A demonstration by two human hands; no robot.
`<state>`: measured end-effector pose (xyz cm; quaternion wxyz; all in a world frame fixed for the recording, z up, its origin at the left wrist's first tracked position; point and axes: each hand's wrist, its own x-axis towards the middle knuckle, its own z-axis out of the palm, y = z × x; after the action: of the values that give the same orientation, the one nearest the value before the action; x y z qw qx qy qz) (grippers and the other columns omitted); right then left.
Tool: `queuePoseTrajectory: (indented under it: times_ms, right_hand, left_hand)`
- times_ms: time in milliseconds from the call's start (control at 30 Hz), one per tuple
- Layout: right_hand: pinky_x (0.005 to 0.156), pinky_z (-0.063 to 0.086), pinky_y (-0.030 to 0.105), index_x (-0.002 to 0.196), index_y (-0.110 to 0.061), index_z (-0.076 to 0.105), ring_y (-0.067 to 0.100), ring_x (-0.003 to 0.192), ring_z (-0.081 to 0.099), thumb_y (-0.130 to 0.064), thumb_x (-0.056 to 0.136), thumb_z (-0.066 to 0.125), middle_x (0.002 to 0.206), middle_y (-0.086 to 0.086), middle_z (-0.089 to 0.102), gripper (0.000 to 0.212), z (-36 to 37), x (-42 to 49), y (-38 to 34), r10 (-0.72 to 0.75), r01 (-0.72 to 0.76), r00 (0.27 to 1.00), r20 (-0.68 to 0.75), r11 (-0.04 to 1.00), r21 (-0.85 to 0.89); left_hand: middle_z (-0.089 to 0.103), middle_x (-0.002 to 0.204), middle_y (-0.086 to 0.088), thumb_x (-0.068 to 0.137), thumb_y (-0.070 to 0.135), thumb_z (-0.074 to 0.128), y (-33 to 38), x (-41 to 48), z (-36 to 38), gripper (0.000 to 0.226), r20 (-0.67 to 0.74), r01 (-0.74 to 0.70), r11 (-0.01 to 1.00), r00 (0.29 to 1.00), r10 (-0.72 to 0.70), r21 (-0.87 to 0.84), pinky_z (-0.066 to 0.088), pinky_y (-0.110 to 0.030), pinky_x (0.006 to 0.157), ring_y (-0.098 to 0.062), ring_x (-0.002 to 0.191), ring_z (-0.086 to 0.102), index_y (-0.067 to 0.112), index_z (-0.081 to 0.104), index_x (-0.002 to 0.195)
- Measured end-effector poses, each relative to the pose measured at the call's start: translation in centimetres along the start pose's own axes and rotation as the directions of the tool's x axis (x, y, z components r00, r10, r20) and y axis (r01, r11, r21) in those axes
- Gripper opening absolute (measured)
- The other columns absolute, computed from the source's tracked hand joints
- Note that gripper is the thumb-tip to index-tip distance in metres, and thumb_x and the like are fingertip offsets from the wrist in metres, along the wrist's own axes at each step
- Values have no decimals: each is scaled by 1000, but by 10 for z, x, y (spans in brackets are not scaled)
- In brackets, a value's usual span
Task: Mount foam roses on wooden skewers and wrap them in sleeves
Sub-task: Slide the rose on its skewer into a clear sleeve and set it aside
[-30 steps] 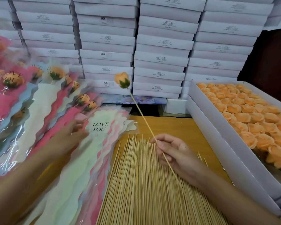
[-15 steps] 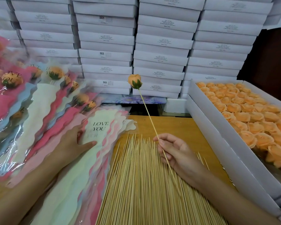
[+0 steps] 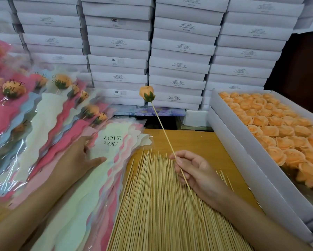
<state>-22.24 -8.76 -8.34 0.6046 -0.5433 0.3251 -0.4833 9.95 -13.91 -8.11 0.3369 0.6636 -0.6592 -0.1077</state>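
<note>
Wooden and thin, the skewer (image 3: 163, 131) is pinched low on its shaft between the thumb and curled fingers of the right hand (image 3: 197, 171), lower centre of the frame, and leans up and to the left. An orange foam rose (image 3: 147, 94) with a green base sits on its tip at mid-frame, so mounting is done for this one. The left hand (image 3: 79, 160), left of centre, lies flat with straight fingers and spread thumb on the top sleeve (image 3: 105, 171), a pale one printed LOVE YOU on a fanned stack; it grips nothing. The rose is not yet in a sleeve, so wrapping looks to be the step in hand.

Under the right hand a wide pile of bare skewers (image 3: 152, 205) covers the table (image 3: 197, 140). At right an open white box (image 3: 242, 156) holds many unmounted roses (image 3: 278, 127), packed in rows. At upper left lie wrapped roses (image 3: 61, 84), finished and overlapping one another. Judging by these heaps, a small share is done and far more remains. Closed boxes (image 3: 179, 48) are stacked across the top.
</note>
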Motion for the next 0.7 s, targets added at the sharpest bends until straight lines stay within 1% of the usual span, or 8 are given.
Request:
queuePoseTrajectory:
  times_ms: [67,133,267,333,433,533,600,700]
  right_hand:
    - [54,44,18,100,-21,73,2,54,44,-25,89,61,73,-2,59,17,0,0,1,-3,3,1000,2,1000,3]
    - [54,44,18,101,-20,73,2,55,44,-25,89,62,74,-2,59,18,0,0,1,-3,3,1000,4,1000,6]
    - [54,43,18,102,-17,73,3,55,44,-34,82,68,73,-1,59,26,0,0,0,-1,1,1000,6,1000,20]
    - [54,44,18,103,-17,72,3,55,44,-33,82,68,74,-1,59,27,0,0,0,-7,6,1000,6,1000,24]
    - [54,44,18,102,-18,73,3,57,44,-30,85,65,74,-2,58,22,0,-1,-1,-16,16,1000,6,999,30]
    - [54,44,18,101,-18,73,3,57,44,-26,88,62,73,-2,58,19,0,-1,-2,-27,27,1000,-3,999,47]
    - [54,45,19,103,-14,71,4,56,44,-23,88,61,72,-2,58,20,0,-1,-2,-42,43,999,-24,997,60]
    - [53,44,19,103,-10,68,4,55,43,-21,86,62,70,-1,57,21,1,-1,-3,-70,77,995,-69,992,96]
  left_hand:
    - [54,87,3,75,23,83,1,0,-4,60,-31,-36,999,999,35,-32,41,-29,60,-14,71,51,22,53,127]
    - [56,86,-2,79,16,78,1,0,-5,43,-40,-60,996,998,57,-68,41,-25,59,-15,69,51,25,60,117]
    - [60,101,-3,87,15,70,1,-2,-5,20,3,31,977,1000,-31,-212,46,-30,70,-24,82,57,30,68,101]
    - [63,105,1,89,16,68,5,-2,-8,14,17,77,941,997,-75,-331,45,-27,74,-22,89,59,27,71,96]
    - [67,106,9,91,11,65,16,-4,-16,14,35,108,862,994,-104,-495,48,-16,69,-4,81,62,23,73,94]
    - [73,104,2,91,3,61,28,-7,-23,23,98,127,754,992,-83,-644,54,-20,65,-10,78,68,20,74,98]
    - [74,107,3,91,-2,58,38,-9,-27,29,184,154,695,982,-31,-702,54,-16,61,-7,79,70,19,74,104]
    - [73,111,-3,87,-7,54,57,-16,-29,41,343,247,591,938,54,-768,54,-20,53,-15,73,70,20,72,112]
